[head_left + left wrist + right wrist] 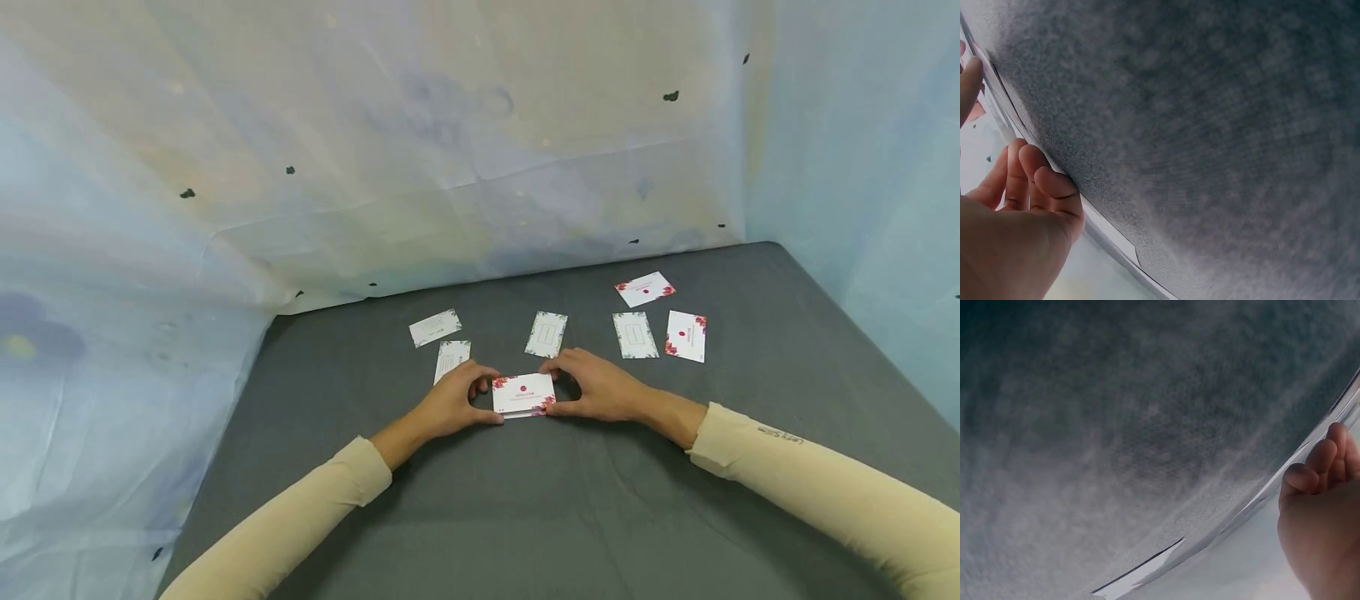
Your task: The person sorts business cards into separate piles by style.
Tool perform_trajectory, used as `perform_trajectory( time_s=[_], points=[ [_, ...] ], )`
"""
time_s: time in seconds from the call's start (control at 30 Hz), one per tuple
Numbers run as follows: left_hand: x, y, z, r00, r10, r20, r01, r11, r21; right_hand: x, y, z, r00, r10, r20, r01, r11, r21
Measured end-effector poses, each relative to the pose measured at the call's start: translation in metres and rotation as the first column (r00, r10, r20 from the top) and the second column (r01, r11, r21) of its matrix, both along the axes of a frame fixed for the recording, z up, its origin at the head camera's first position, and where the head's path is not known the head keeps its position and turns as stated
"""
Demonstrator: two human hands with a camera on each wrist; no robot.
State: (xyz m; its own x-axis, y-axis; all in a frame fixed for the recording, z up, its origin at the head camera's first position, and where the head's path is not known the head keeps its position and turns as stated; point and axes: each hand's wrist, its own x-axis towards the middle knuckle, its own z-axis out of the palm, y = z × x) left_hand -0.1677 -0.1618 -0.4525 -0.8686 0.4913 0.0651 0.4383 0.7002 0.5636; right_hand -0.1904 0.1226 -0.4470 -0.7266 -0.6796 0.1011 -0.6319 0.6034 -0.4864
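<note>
A small stack of white cards with red floral corners (522, 392) is between my two hands, low over the grey table, in the head view. A second card's edge shows under the top one. My left hand (453, 400) holds the left end between thumb and fingers. At the right end, my right hand (600, 385) pinches the cards the same way. The left wrist view shows curled fingers of the left hand (1029, 206) by the cloth. In the right wrist view the right hand (1325, 500) appears at the edge, its fingertips' contact hidden.
Beyond the left hand lie a tilted white card (436, 327) and a partly covered one (452, 358). A leaf-bordered card (547, 334) is behind the right hand, another (635, 335) farther right. Two red-flowered cards (646, 289) lie at the right. Hanging cloth (480, 200) borders the grey table (525, 517).
</note>
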Motion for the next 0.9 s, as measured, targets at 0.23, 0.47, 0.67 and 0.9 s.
perform_trajectory(
  time_s=[0.23,0.47,0.67,0.9],
  points=[
    [-0.0022,-0.0003,-0.0032,1.000,-0.013,-0.006,0.013,1.000,-0.005,0.0021,0.0015,-0.0002,1.000,-0.008,0.015,0.008,1.000,0.016],
    [-0.0031,-0.0025,-0.0046,1.000,-0.029,0.009,0.029,1.000,-0.012,0.0015,-0.0013,-0.0020,0.999,-0.004,0.040,0.002,0.999,0.048],
    [-0.0011,-0.0035,-0.0057,0.999,-0.024,0.021,0.025,1.000,-0.013,0.0029,-0.0032,-0.0032,0.999,-0.001,0.037,-0.001,0.999,0.049],
    [0.0002,-0.0028,-0.0037,0.998,-0.030,0.047,0.030,1.000,0.001,0.0039,-0.0021,-0.0031,0.999,0.000,0.045,-0.002,0.999,0.047]
  ],
)
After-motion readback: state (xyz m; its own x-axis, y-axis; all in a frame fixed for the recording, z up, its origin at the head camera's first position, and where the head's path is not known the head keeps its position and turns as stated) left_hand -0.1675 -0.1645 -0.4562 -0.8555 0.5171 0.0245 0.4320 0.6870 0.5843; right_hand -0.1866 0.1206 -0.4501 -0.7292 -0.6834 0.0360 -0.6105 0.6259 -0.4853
